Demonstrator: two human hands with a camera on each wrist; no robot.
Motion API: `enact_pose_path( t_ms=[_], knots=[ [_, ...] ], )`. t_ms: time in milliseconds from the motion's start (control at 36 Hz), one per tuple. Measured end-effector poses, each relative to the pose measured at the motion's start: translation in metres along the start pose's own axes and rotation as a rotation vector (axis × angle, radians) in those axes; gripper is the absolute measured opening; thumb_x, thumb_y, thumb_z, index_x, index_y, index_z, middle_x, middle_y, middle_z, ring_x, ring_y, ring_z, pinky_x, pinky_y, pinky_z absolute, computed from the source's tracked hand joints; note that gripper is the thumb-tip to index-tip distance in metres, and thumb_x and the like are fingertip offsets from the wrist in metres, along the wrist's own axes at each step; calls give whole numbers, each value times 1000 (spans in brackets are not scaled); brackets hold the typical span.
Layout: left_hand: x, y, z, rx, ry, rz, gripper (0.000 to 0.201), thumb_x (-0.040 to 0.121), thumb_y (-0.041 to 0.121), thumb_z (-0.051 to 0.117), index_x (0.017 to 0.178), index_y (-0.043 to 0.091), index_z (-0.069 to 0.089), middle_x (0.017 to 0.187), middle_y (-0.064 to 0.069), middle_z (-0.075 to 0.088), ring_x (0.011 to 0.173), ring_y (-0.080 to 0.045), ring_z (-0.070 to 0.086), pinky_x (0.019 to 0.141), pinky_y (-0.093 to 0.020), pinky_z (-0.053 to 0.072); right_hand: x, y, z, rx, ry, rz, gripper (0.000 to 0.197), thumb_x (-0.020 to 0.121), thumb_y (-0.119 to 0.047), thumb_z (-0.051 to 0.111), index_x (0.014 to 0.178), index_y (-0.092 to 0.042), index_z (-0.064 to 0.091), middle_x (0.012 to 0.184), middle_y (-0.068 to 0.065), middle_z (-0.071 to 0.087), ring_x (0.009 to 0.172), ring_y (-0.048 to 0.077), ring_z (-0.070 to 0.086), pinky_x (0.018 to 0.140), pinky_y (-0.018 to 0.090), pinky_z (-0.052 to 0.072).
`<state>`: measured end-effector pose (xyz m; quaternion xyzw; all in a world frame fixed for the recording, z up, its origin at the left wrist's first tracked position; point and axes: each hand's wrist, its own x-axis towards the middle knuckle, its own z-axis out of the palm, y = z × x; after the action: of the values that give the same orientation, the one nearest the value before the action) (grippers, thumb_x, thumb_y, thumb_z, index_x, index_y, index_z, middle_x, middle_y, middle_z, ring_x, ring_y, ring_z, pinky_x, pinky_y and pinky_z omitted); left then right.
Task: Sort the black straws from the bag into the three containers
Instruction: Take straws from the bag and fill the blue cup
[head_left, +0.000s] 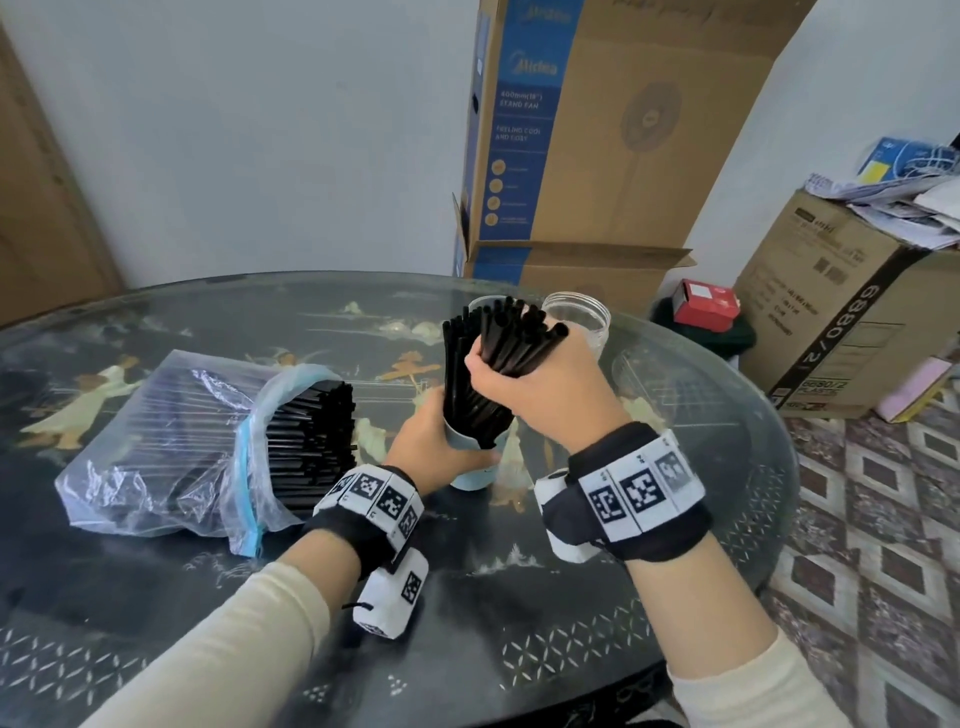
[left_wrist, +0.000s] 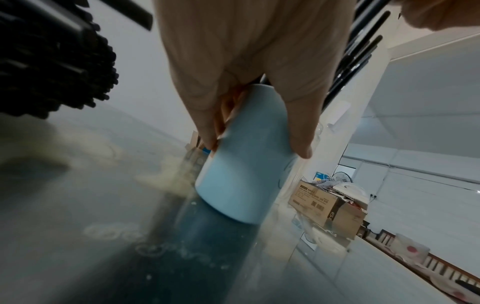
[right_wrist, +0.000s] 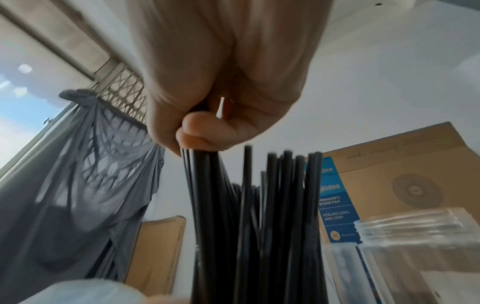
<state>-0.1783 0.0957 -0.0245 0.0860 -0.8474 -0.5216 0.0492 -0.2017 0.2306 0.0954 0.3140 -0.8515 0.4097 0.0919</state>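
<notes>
**Head view: straws going into the blue cup**

Head view shows your left hand (head_left: 434, 441) wrapped around a light blue cup (head_left: 475, 470) standing on the glass-topped table (head_left: 675, 545). Left wrist view confirms it: thumb and fingers (left_wrist: 298, 115) curl round the cup's wall (left_wrist: 244, 164), cup base on the table, tilted slightly in that view.

Your right hand (head_left: 540, 379) is clenched on a bundle of black straws (head_left: 498, 358) near their upper part. Lower ends of the bundle sit inside the blue cup, upper ends fan out above your fist. Right wrist view: fingers (right_wrist: 197, 131) closed tight on some straws (right_wrist: 207, 205), more straws stand loose beside them, tips at uneven heights.

Both hands are close together, left one lower, right one above the cup.

Clear zip bag (head_left: 171, 441) lies on the table to the left of the cup, mouth open toward it, a thick pack of remaining black straws (head_left: 311, 441) sticking out of the opening.

Behind the bundle: a second container (head_left: 485, 306), only its rim shows, contents cannot tell. Just right of it a clear plastic jar (head_left: 584, 322), upright.

Off the table: cardboard fan box (head_left: 597, 130) against the wall, another cardboard box (head_left: 857, 312) at right with papers on top.
</notes>
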Motion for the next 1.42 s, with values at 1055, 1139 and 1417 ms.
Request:
enact_pose_path(
  t_ms=[1055, 1139, 1417],
  knots=[
    [-6, 7, -1, 52, 28, 6, 81, 66, 33, 83, 132, 36, 36, 111, 15, 57, 104, -13, 54, 88, -33, 46, -21, 8, 26, -119, -56, 253, 32, 87, -28, 70, 111, -12, 57, 98, 9, 69, 90, 22, 68, 83, 38, 56],
    [-6, 7, -1, 53, 30, 13, 78, 67, 33, 82, 130, 35, 37, 111, 16, 56, 102, -10, 53, 87, -31, 44, -25, 2, 24, -77, 10, 202, 49, 87, -30, 70, 126, -15, 46, 94, 6, 67, 82, 17, 66, 80, 33, 56],
    [-5, 6, -1, 53, 37, 17, 80, 64, 37, 84, 130, 35, 38, 115, 15, 57, 107, -13, 55, 89, -32, 46, -19, -1, 16, -594, 287, -292, 78, 90, -27, 64, 152, -8, 22, 157, 18, 20, 145, 34, 21, 117, 46, 27]
  ],
)
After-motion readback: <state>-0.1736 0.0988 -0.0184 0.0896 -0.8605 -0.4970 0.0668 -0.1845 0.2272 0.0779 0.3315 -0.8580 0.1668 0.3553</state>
